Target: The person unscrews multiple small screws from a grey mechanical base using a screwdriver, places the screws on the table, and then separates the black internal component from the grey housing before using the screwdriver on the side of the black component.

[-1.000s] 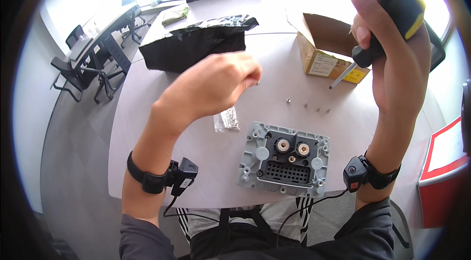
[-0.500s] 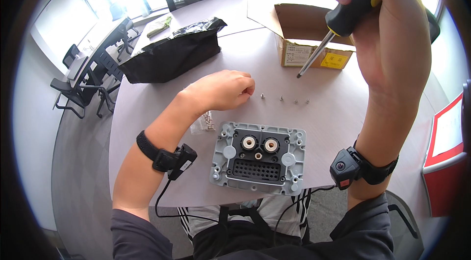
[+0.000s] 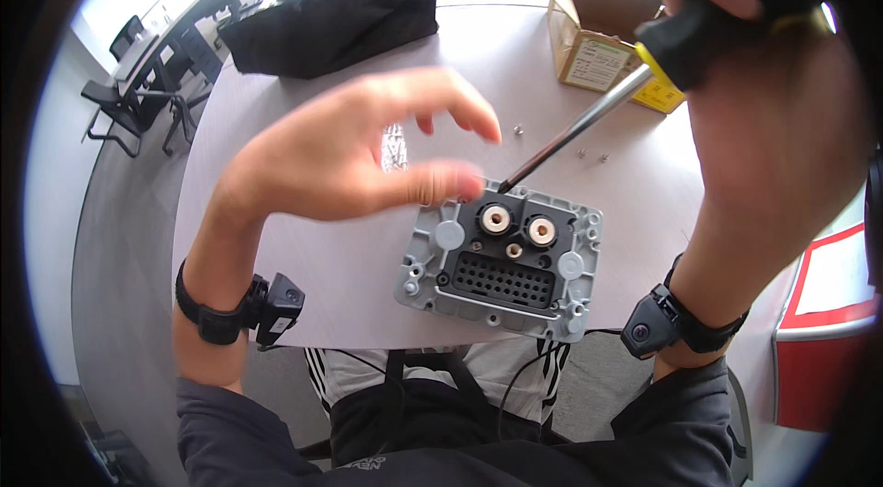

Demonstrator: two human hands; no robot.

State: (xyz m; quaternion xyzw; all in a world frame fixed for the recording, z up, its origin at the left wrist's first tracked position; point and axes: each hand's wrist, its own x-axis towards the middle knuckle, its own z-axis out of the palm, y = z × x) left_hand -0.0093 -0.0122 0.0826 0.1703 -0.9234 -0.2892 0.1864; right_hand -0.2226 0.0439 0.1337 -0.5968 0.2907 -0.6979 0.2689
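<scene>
The right hand (image 3: 768,73) grasps a black-and-yellow screwdriver with a metal shaft (image 3: 589,124), its tip at the far edge of a grey rectangular housing (image 3: 448,234) near the pale table's (image 3: 303,289) near side. Left of it, the left hand's (image 3: 336,151) blurred fingers are parted.

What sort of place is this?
Probably an office or meeting room: a big pale table up front, with a second desk and black office-style chairs behind on the left.
</scene>
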